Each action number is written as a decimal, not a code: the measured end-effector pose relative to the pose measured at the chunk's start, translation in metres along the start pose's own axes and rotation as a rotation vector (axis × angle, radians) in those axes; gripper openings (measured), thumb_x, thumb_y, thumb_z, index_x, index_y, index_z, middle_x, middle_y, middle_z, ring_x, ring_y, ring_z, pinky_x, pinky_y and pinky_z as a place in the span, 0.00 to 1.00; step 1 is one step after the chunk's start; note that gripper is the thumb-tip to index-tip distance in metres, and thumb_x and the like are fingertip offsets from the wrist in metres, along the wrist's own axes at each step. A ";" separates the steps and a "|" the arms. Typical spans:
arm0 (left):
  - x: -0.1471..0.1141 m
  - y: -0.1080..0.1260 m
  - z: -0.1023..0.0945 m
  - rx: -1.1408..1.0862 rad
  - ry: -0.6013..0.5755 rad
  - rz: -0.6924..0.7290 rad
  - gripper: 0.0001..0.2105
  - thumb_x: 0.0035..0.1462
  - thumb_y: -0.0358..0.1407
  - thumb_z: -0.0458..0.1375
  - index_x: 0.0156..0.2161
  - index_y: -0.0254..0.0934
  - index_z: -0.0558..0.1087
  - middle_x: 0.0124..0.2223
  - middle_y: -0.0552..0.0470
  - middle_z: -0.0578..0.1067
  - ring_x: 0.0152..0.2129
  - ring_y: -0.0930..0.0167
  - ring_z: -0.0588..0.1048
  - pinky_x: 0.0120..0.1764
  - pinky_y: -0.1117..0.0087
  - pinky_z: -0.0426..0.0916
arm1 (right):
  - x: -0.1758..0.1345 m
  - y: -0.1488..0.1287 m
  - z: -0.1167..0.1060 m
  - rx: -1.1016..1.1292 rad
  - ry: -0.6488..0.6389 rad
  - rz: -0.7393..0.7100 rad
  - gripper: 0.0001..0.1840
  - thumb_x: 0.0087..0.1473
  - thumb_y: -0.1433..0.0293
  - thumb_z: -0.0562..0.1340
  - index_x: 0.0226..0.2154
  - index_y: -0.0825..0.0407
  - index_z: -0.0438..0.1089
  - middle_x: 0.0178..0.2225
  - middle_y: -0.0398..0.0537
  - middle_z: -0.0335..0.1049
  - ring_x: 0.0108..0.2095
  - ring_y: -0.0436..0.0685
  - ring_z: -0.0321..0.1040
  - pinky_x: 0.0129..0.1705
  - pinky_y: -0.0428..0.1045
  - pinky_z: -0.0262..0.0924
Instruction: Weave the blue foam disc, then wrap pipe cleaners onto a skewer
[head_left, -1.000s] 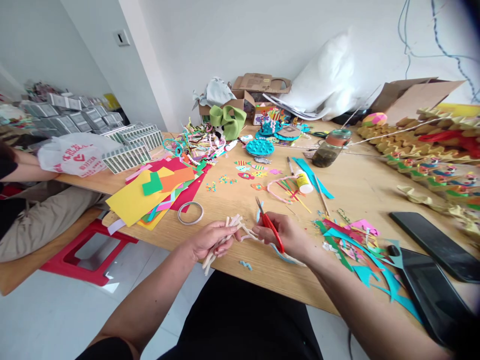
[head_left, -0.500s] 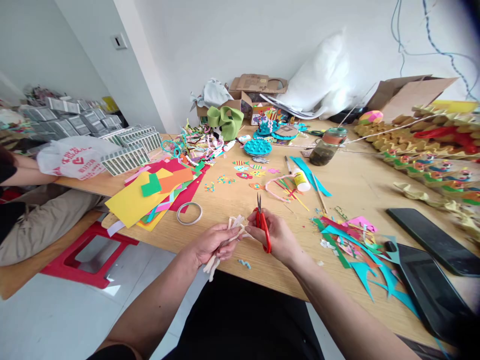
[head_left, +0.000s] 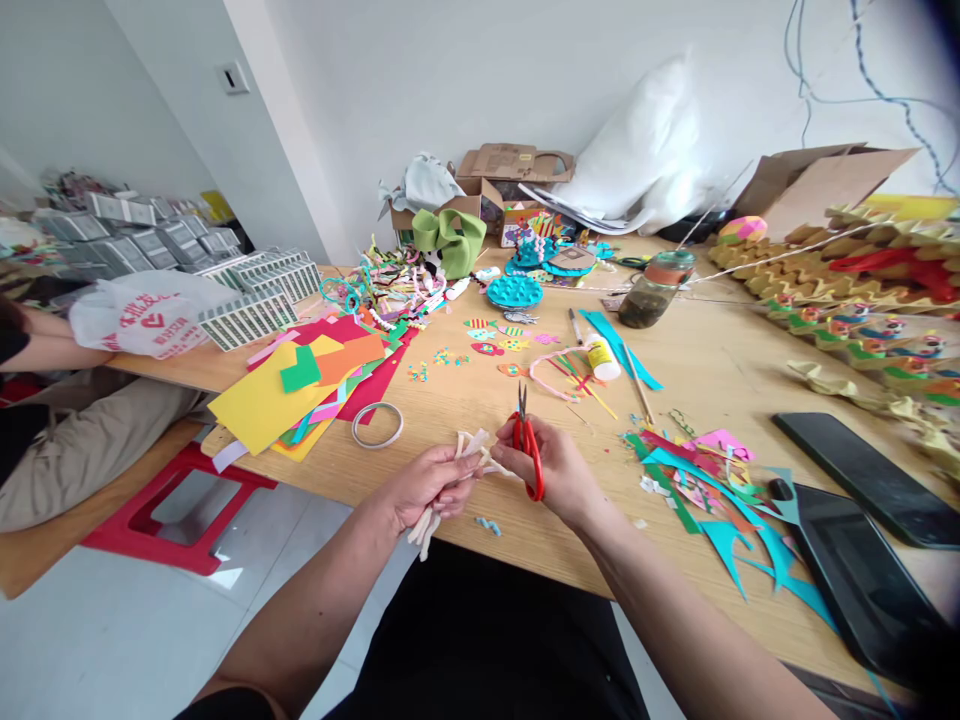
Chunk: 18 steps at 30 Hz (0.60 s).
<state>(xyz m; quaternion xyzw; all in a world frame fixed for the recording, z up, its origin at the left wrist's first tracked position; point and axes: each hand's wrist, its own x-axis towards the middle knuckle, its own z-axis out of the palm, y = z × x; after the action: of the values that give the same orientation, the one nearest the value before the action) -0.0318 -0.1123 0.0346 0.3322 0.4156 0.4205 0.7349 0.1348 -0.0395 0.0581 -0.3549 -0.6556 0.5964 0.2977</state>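
Observation:
My left hand (head_left: 433,487) is closed round a bundle of cream-white soft cords (head_left: 424,532), whose ends stick out above and below the fist. A whitish strip, perhaps tape, shows among the upper ends. In my right hand (head_left: 559,468) is a pair of red-handled scissors (head_left: 533,455), blades pointing up and away from the bundle. My right thumb and finger also pinch one end of the cords. A short blue-and-white twisted piece (head_left: 488,526) lies on the table just below the hands. Left of them is a roll of tape (head_left: 377,425).
Coloured paper sheets (head_left: 262,400) lie at the left, paper fish (head_left: 487,349) in the middle. A glue bottle (head_left: 603,357) and a jar (head_left: 656,290) stand farther back. Paper scraps (head_left: 727,540) and two phones (head_left: 862,580) are at the right. A person's arm (head_left: 45,340) shows far left.
My right hand and the scissors have shifted very slightly to the right, with a cord end showing more between the hands. The left hand keeps its grip on the bundle.

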 end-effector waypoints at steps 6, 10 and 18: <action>0.009 0.007 0.001 0.001 -0.038 -0.005 0.11 0.56 0.42 0.54 0.32 0.34 0.64 0.11 0.61 0.60 0.06 0.79 0.54 0.13 0.77 0.54 | 0.010 0.005 -0.002 0.017 0.064 -0.001 0.17 0.39 0.61 0.67 0.30 0.53 0.63 0.23 0.41 0.64 0.24 0.50 0.61 0.27 0.47 0.56; 0.016 0.011 0.000 -0.013 -0.047 0.008 0.11 0.56 0.42 0.55 0.32 0.34 0.65 0.11 0.63 0.58 0.07 0.81 0.53 0.13 0.79 0.52 | 0.016 0.006 -0.004 0.063 0.112 -0.012 0.16 0.38 0.64 0.67 0.30 0.53 0.64 0.23 0.41 0.66 0.24 0.50 0.61 0.27 0.46 0.56; 0.019 0.013 -0.001 0.007 -0.048 0.021 0.13 0.55 0.43 0.55 0.29 0.34 0.64 0.11 0.64 0.56 0.07 0.81 0.51 0.13 0.78 0.50 | 0.019 0.009 -0.001 0.223 0.178 0.049 0.15 0.35 0.66 0.68 0.28 0.53 0.65 0.20 0.39 0.65 0.21 0.49 0.61 0.25 0.45 0.54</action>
<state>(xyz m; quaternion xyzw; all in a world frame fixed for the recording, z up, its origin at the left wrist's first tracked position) -0.0315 -0.0894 0.0385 0.3493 0.3959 0.4186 0.7390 0.1259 -0.0229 0.0488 -0.3870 -0.5475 0.6388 0.3774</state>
